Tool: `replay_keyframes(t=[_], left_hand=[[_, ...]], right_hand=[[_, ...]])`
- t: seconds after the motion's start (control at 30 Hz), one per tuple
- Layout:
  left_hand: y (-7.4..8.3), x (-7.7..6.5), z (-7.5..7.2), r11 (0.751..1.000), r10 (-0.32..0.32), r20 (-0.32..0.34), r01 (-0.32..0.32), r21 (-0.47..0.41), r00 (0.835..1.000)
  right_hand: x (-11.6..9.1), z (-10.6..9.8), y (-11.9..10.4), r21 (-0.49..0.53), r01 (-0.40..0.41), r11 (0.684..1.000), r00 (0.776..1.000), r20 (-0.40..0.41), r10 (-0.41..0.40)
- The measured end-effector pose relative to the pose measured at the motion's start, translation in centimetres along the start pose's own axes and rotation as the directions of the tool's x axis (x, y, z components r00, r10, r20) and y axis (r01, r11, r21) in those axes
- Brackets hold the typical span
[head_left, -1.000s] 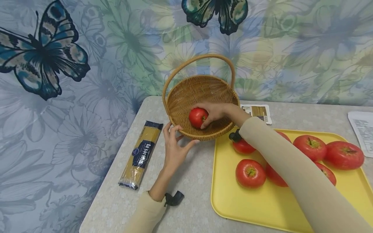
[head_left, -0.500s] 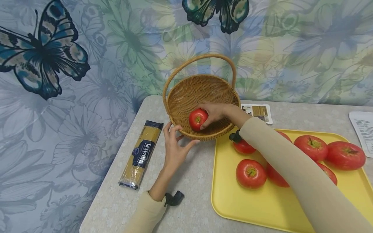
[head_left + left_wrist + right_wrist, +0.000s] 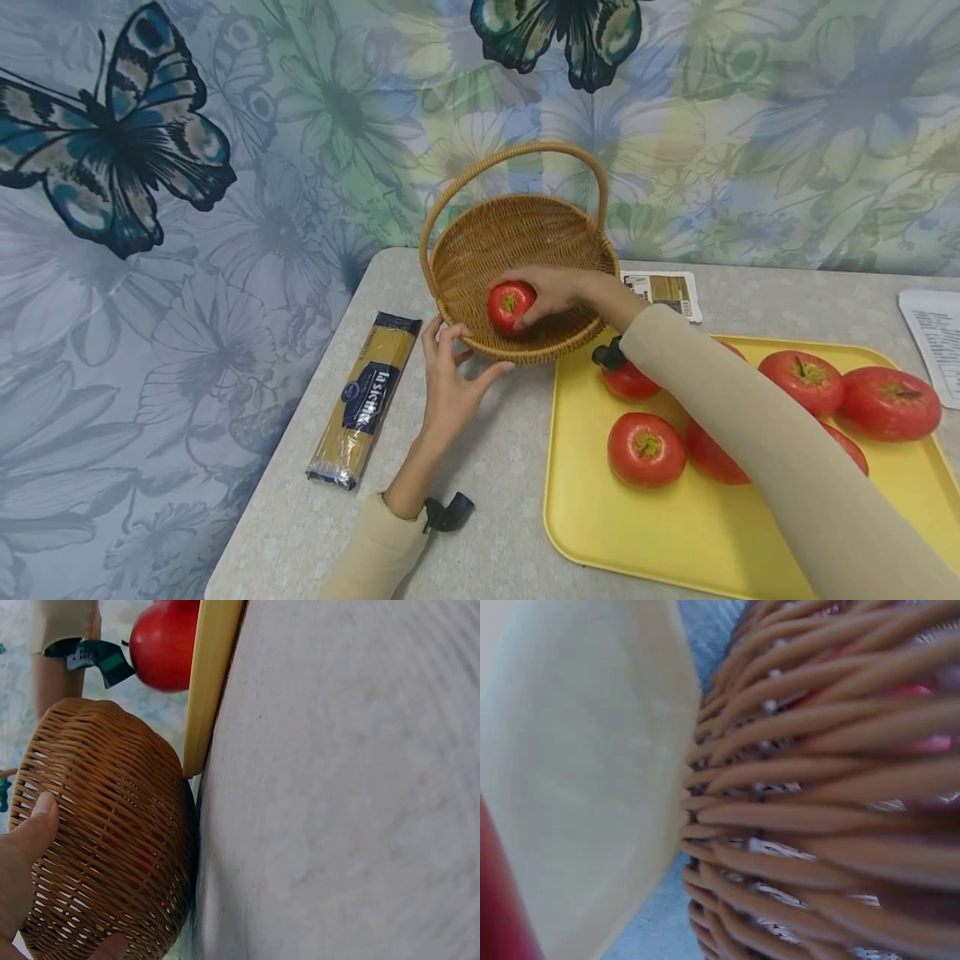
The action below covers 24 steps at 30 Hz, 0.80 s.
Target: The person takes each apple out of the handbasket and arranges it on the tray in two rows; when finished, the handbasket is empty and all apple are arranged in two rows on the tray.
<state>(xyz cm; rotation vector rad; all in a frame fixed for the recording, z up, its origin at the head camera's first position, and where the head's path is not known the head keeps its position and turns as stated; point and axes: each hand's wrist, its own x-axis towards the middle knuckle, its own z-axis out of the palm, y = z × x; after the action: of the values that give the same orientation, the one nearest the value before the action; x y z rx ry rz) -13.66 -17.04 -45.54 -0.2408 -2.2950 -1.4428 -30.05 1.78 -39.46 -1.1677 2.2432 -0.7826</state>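
A tan wicker basket with a tall arched handle stands at the back of the table, its mouth tilted forward. My left hand holds its near left rim; in the left wrist view the thumb lies against the woven outer wall. Inside the basket, my right hand grips a red apple with a yellowish-green stem hollow. Red shows through the weave in the right wrist view, where the right hand itself is hidden.
Several red apples lie on a yellow tray at the right, beneath the right forearm. A spaghetti pack lies left of the basket. Behind the tray are a small flat packet and a printed sheet.
The apple has turned slightly in the right hand, its stem end now facing more toward the head camera. The left hand and basket have stayed in place.
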Motion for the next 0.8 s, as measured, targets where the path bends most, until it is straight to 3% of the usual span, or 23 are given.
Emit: replay_keyframes(t=[0.17, 0.3, 0.53, 0.63, 0.8], left_hand=[[0.0, -0.1, 0.1, 1.000, 0.005, 0.005, -0.005, 0.002, 1.000], [0.0, -0.2, 0.1, 1.000, -0.003, 0.009, 0.003, 0.004, 1.000], [0.0, -0.4, 0.2, 1.000, -0.010, 0.020, 0.010, 0.010, 1.000], [-0.1, -0.6, 0.2, 1.000, -0.025, 0.023, 0.025, 0.016, 0.999], [-0.3, -0.8, 0.3, 0.999, -0.030, 0.025, 0.029, 0.014, 0.999]], right_hand=[[-1.5, -1.1, -0.5, -0.033, 0.055, 0.998, 0.992, -0.112, -0.058], [-4.4, -2.6, -1.4, -0.108, 0.093, 0.990, 0.973, -0.203, -0.114], [-12.9, -4.7, -2.4, -0.123, 0.120, 0.985, 0.943, -0.296, -0.152], [-16.9, -4.9, -1.9, -0.192, 0.093, 0.977, 0.930, -0.334, -0.154], [-23.8, -3.6, -0.9, -0.230, -0.056, 0.972, 0.901, -0.431, -0.050]])
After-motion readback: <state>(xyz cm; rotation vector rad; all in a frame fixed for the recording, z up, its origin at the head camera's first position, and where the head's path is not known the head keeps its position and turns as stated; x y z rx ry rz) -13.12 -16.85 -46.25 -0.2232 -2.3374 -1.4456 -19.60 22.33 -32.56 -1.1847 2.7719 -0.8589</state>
